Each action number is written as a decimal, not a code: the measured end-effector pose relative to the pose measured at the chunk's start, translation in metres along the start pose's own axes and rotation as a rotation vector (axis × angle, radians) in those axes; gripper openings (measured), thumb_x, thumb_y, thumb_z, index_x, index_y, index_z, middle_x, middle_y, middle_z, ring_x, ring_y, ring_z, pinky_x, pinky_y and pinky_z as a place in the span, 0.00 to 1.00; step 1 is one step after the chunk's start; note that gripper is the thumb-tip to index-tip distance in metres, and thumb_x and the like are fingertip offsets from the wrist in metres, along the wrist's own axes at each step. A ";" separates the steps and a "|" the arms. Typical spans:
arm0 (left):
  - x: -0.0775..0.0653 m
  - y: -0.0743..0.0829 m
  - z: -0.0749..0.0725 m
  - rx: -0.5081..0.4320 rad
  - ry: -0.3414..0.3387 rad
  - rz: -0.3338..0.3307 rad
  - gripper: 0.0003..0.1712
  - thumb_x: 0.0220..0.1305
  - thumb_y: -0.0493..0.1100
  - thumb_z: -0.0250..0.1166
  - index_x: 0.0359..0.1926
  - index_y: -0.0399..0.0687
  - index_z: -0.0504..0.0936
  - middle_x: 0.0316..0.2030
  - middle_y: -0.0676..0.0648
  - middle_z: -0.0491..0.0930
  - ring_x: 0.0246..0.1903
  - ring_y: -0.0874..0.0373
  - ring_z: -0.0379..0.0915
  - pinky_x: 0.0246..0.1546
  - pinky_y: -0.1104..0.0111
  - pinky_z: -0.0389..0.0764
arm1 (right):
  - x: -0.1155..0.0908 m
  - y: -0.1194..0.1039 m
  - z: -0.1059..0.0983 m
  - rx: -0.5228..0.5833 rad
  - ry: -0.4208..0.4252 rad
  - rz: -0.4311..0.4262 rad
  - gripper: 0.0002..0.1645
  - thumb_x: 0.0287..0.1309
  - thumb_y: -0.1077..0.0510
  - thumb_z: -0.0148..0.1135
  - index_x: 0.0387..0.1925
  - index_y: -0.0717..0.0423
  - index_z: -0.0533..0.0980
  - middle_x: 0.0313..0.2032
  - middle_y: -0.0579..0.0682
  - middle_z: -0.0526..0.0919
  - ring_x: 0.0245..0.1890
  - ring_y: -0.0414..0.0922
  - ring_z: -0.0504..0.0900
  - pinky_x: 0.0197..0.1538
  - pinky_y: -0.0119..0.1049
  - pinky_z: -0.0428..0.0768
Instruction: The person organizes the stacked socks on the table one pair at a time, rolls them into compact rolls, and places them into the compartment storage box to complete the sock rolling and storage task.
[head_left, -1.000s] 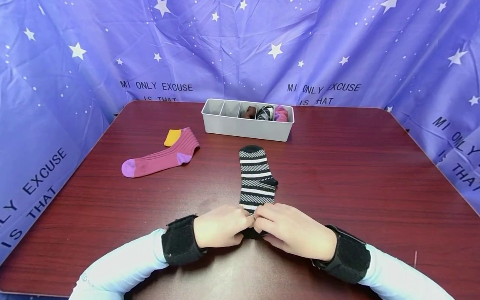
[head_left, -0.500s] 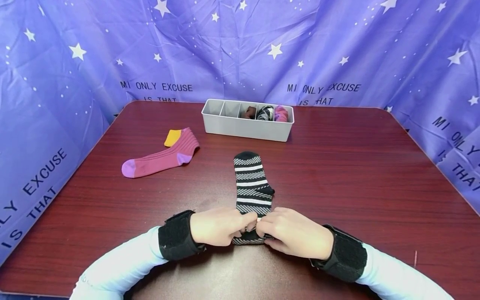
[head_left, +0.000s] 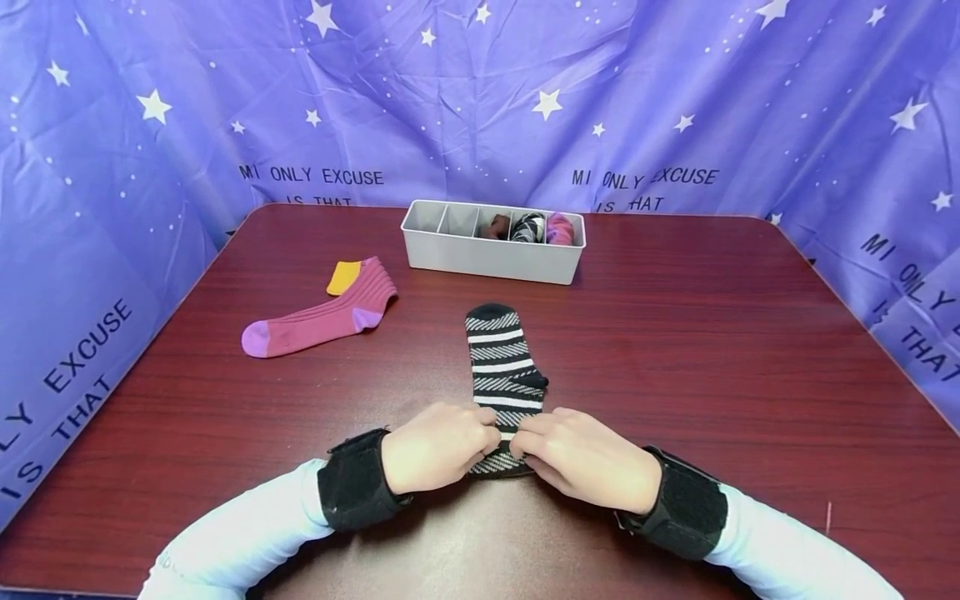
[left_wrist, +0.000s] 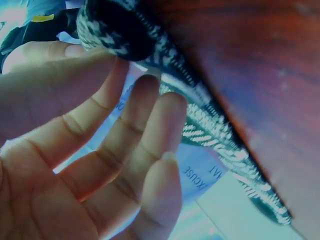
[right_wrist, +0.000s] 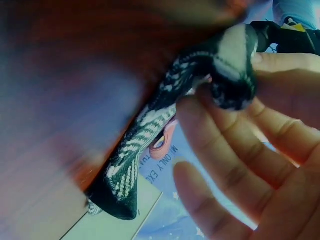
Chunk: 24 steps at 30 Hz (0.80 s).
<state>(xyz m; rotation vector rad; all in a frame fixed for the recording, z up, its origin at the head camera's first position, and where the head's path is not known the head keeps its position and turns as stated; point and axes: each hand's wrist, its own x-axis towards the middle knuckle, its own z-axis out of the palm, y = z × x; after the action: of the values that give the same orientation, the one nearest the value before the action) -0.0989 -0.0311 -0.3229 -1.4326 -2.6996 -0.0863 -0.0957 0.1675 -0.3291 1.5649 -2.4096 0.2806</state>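
Observation:
A black, white and grey striped sock lies flat in front of the person, toe pointing away and heel to the right. At its near end, the left hand pinches the left side between thumb and fingers. Opposite it, the right hand pinches the right side the same way. Both wrist views show this end curled over into a fold, with the left thumb and the right thumb against it. Part of the fold is hidden behind the fingers in the head view.
To the left lies a pink sock with purple toe and heel and a yellow cuff. A grey divided box stands at the back, holding rolled items: brown, black-and-white and pink-purple. A starry curtain hangs behind the table.
The striped sock has slid a little toward the person and left. Its near end is turned over differently, showing a grey-patterned band, and the hands are slightly farther apart.

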 end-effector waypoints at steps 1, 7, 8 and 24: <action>-0.001 0.001 -0.001 0.020 0.008 -0.005 0.06 0.49 0.43 0.58 0.19 0.54 0.74 0.21 0.56 0.70 0.20 0.63 0.69 0.17 0.73 0.66 | 0.000 0.000 0.000 -0.002 -0.009 0.016 0.08 0.39 0.58 0.61 0.25 0.46 0.71 0.24 0.37 0.69 0.25 0.32 0.67 0.30 0.28 0.67; -0.002 0.006 -0.003 0.099 0.004 -0.019 0.08 0.50 0.50 0.59 0.26 0.53 0.78 0.24 0.56 0.73 0.25 0.62 0.71 0.22 0.70 0.69 | 0.000 0.001 -0.001 -0.006 -0.057 0.064 0.12 0.34 0.52 0.65 0.26 0.45 0.72 0.26 0.37 0.66 0.26 0.33 0.65 0.30 0.30 0.67; -0.002 0.007 -0.003 0.099 -0.001 -0.020 0.10 0.48 0.52 0.60 0.27 0.53 0.78 0.25 0.56 0.73 0.26 0.62 0.71 0.23 0.70 0.70 | 0.000 0.001 -0.001 -0.009 -0.061 0.064 0.12 0.33 0.52 0.65 0.26 0.45 0.72 0.26 0.37 0.66 0.26 0.33 0.65 0.30 0.30 0.67; -0.002 0.010 0.000 0.084 0.056 0.018 0.11 0.40 0.40 0.63 0.29 0.51 0.72 0.23 0.55 0.76 0.24 0.61 0.73 0.21 0.69 0.71 | -0.002 0.001 0.001 -0.080 -0.010 0.025 0.08 0.37 0.64 0.58 0.23 0.49 0.70 0.20 0.38 0.69 0.24 0.35 0.70 0.31 0.30 0.67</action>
<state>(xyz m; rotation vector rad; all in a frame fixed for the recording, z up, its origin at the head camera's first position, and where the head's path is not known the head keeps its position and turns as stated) -0.0896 -0.0270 -0.3231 -1.4094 -2.6125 -0.0110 -0.0961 0.1692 -0.3302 1.5069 -2.4177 0.1788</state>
